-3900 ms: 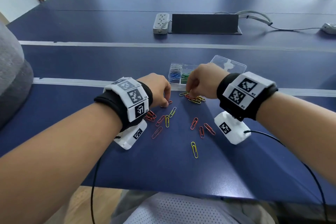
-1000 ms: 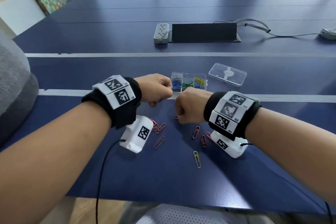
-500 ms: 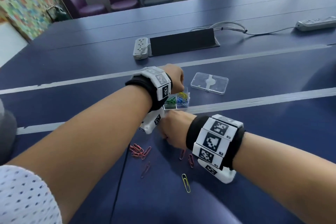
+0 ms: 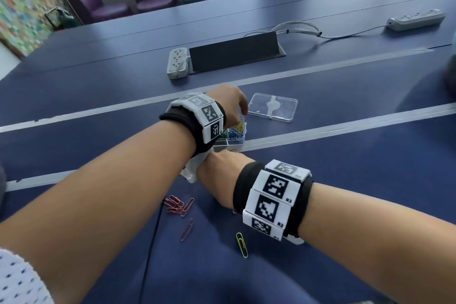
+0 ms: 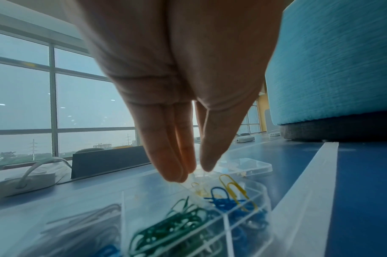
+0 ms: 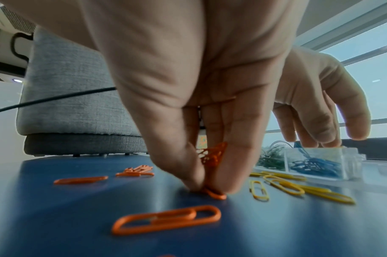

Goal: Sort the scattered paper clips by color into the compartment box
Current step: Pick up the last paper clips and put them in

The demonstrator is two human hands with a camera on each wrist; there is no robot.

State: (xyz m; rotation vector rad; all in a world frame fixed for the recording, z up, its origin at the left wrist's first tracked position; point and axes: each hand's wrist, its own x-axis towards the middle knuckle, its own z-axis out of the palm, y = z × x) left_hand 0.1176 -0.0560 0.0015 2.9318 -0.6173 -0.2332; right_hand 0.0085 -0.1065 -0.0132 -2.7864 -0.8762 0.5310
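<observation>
Right wrist view: right hand (image 6: 188, 104) pinching orange clips (image 6: 212, 154).

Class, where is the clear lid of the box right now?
In the head view, the lid lies flat on the table, just right of the box and the left hand.

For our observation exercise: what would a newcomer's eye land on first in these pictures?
Probably the right hand, its fingers pinching orange paper clips against the dark blue table. Next, the left hand hovering open over the clear plastic compartment box, where a yellow paper clip lies across the blue ones.
</observation>
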